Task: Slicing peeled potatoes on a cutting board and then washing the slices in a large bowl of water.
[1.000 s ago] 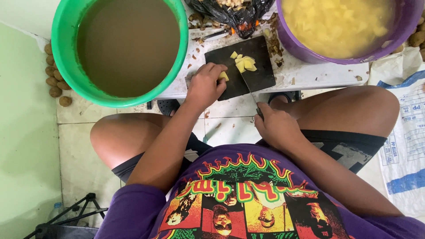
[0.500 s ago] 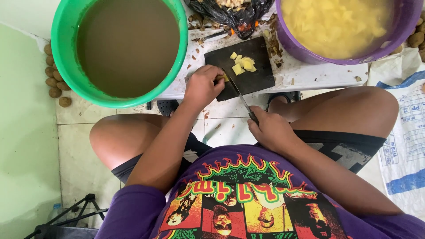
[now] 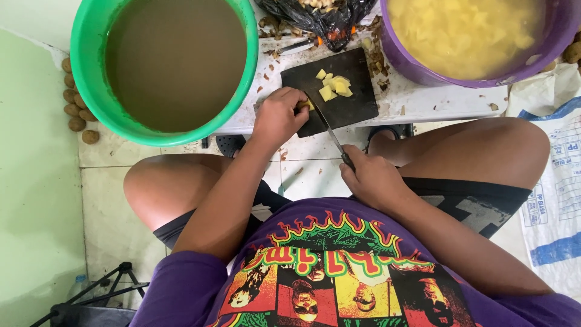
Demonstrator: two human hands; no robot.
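Note:
A black cutting board (image 3: pixel 354 72) lies on a low white table (image 3: pixel 423 100). My left hand (image 3: pixel 278 118) presses a yellow potato piece (image 3: pixel 307 105) onto the board's near left corner. My right hand (image 3: pixel 372 178) grips a knife (image 3: pixel 330 130) whose blade reaches the piece beside my left fingers. Several cut yellow cubes (image 3: pixel 334 86) sit in the middle of the board.
A green tub (image 3: pixel 85 79) of murky brown water stands at the left, a purple tub (image 3: pixel 399 60) of cut yellow pieces in water at the right. A black bag (image 3: pixel 315 15) of peels lies behind the board. Small potatoes (image 3: pixel 75 112) sit on the floor at the left. A white sack (image 3: pixel 554 200) is at the right.
The knife has swung left from beside the cut cubes to the piece under my left fingers. My right hand has shifted slightly left and back.

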